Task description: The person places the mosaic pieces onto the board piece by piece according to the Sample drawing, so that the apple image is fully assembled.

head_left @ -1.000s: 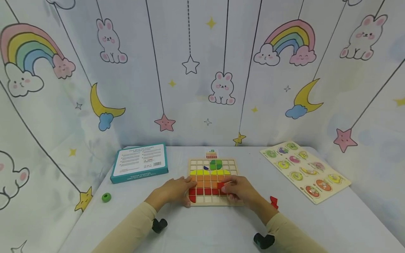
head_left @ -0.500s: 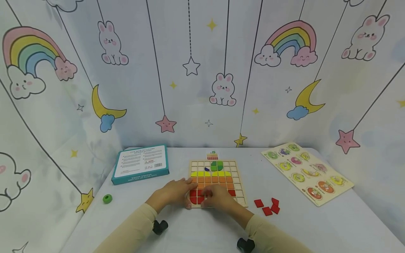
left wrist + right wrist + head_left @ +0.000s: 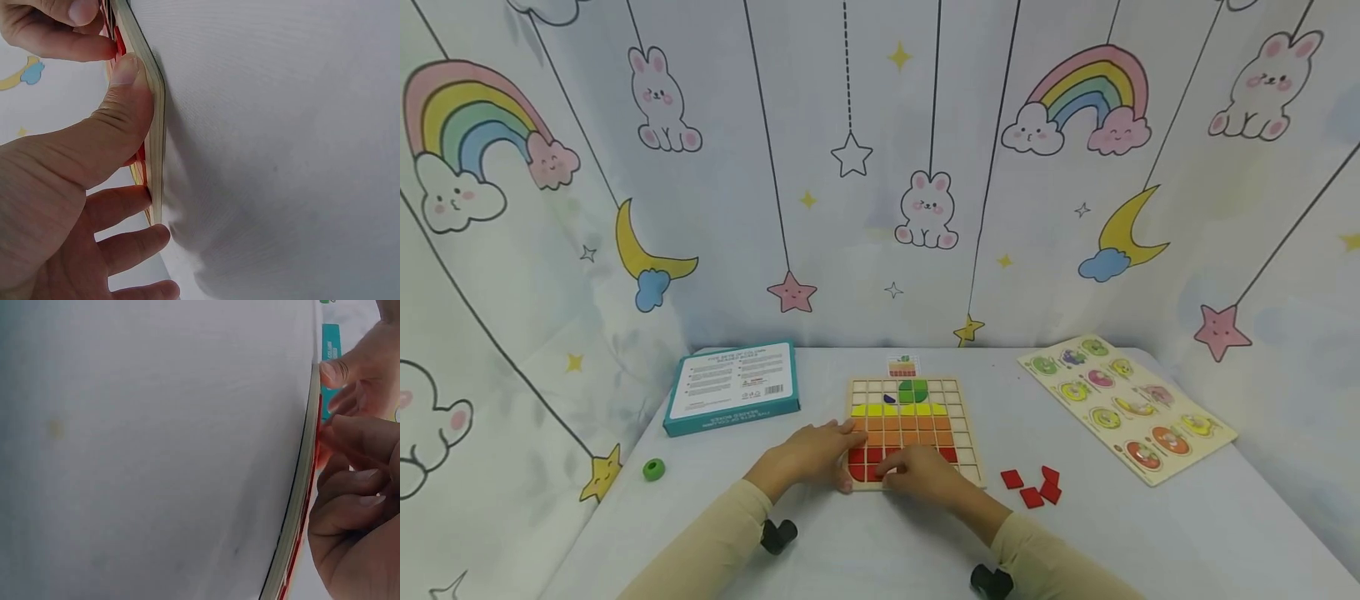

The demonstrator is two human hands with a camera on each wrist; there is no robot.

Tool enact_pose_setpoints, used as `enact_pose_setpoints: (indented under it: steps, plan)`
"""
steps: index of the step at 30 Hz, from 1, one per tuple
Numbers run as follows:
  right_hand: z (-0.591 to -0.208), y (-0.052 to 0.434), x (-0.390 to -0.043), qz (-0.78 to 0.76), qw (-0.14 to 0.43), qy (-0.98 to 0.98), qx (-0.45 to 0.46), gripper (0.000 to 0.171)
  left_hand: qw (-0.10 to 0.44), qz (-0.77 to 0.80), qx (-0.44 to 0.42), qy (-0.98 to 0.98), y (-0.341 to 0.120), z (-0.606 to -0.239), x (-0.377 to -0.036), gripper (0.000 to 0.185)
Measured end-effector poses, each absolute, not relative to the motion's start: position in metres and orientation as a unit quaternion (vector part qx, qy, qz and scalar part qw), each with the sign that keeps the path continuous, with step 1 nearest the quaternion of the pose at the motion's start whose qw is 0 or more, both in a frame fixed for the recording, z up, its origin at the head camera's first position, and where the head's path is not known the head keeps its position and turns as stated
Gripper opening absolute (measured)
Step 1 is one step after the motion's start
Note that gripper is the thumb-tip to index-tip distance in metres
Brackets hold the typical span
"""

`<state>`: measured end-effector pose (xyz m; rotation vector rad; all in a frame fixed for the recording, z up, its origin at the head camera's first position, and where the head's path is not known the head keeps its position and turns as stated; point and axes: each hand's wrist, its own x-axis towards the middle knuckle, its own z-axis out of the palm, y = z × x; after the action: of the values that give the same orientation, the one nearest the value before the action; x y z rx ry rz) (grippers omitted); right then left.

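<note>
A wooden grid board (image 3: pixel 967 457) lies on the table, filled with rows of red, orange (image 3: pixel 908 423) and yellow tiles (image 3: pixel 891 410) and a green group (image 3: pixel 913 391) near the top. My left hand (image 3: pixel 812 451) rests at its front-left corner, thumb (image 3: pixel 130 106) pressing the front edge and fingers spread along the left side. My right hand (image 3: pixel 925 474) has thumb and index finger at a red tile (image 3: pixel 120 39) in the bottom row, which stands slightly tilted at the fingertips; its other fingers (image 3: pixel 347 509) are curled. The right hand covers part of the two lowest rows.
Several loose red tiles (image 3: pixel 1032 497) lie right of the board. A small picture card (image 3: pixel 903 366) sits behind it. At the back left is a teal-and-white box (image 3: pixel 733 387), with a green bead (image 3: pixel 653 469) in front. A fruit picture board (image 3: pixel 1127 408) lies at the right.
My right hand has carried a red tile leftward from the board's right side to the bottom row, then shifted slightly there. My left hand has stayed at the corner.
</note>
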<state>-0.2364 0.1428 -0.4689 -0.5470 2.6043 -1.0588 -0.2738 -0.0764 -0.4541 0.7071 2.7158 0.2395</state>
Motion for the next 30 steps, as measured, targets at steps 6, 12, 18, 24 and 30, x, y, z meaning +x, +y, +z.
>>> enact_pose_setpoints:
  steps: [6, 12, 18, 24, 30]
  plan:
    - [-0.456, 0.189, -0.233, -0.491, 0.176, 0.843, -0.131, 0.032, 0.168, 0.087, 0.248, 0.95, -0.076, -0.453, -0.274, 0.08]
    - [-0.445, 0.278, -0.228, -0.61, 0.14, 0.78, 0.015, 0.048, 0.169, 0.089, 0.243, 0.951, -0.076, -0.451, -0.275, 0.08]
    - [-0.459, 0.324, -0.215, -0.625, 0.15, 0.764, 0.055, 0.054, 0.179, 0.102, 0.233, 0.951, -0.076, -0.455, -0.274, 0.08]
    - [-0.472, 0.326, -0.214, -0.562, 0.14, 0.811, 0.083, 0.05, 0.179, 0.101, 0.231, 0.951, -0.075, -0.454, -0.273, 0.079]
    - [-0.473, 0.316, -0.217, -0.389, 0.125, 0.91, 0.065, 0.035, 0.177, 0.096, 0.233, 0.951, -0.074, -0.453, -0.273, 0.08]
